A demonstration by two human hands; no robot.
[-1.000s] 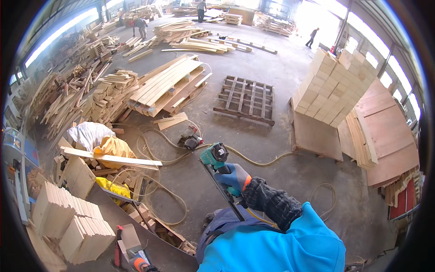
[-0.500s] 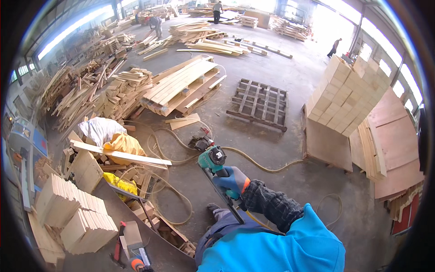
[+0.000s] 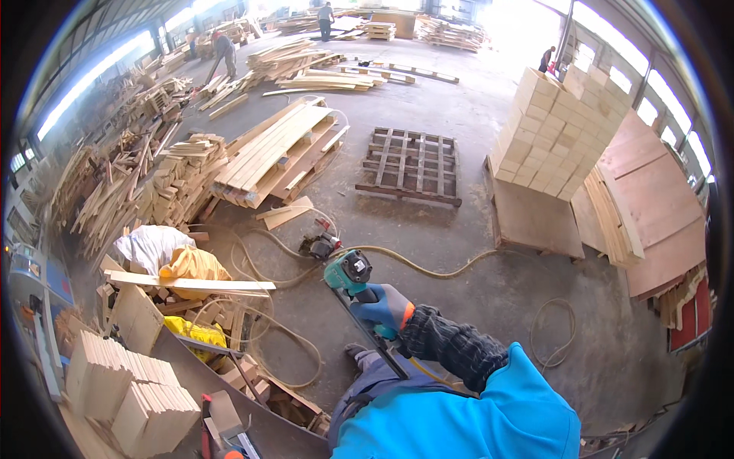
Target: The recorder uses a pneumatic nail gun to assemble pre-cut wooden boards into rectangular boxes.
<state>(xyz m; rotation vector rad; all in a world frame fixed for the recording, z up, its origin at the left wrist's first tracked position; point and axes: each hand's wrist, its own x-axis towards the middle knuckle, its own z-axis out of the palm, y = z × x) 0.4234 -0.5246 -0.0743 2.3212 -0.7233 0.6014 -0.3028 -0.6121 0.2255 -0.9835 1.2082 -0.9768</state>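
Note:
My right hand [image 3: 384, 306], in a blue-grey glove with an orange cuff, is closed round the handle of a teal pneumatic nail gun [image 3: 348, 269]. The gun's long dark magazine slants down toward my legs, and a yellowish air hose [image 3: 432, 372] shows beneath my sleeve. At the lower edge, only an orange bit of what looks like my left glove [image 3: 233, 454] is visible; its fingers are hidden. Close to it lie a red-handled tool [image 3: 206, 430] and a small board [image 3: 224, 414]. Two stacks of thin wooden boards [image 3: 153, 413] stand beside these on the dark bench [image 3: 187, 367].
Hoses [image 3: 443, 274] loop across the floor. A slatted pallet [image 3: 413, 164] lies ahead, with stacked planks [image 3: 267, 149] to its left. Wooden blocks [image 3: 554, 134] tower on a board at right. Offcuts and sacks [image 3: 195, 271] crowd the left. People [image 3: 326, 21] stand far off.
My view has turned slightly right, so the surroundings sit further left. The nail gun stays in my right hand. Less of the orange-cuffed glove shows at the lower edge.

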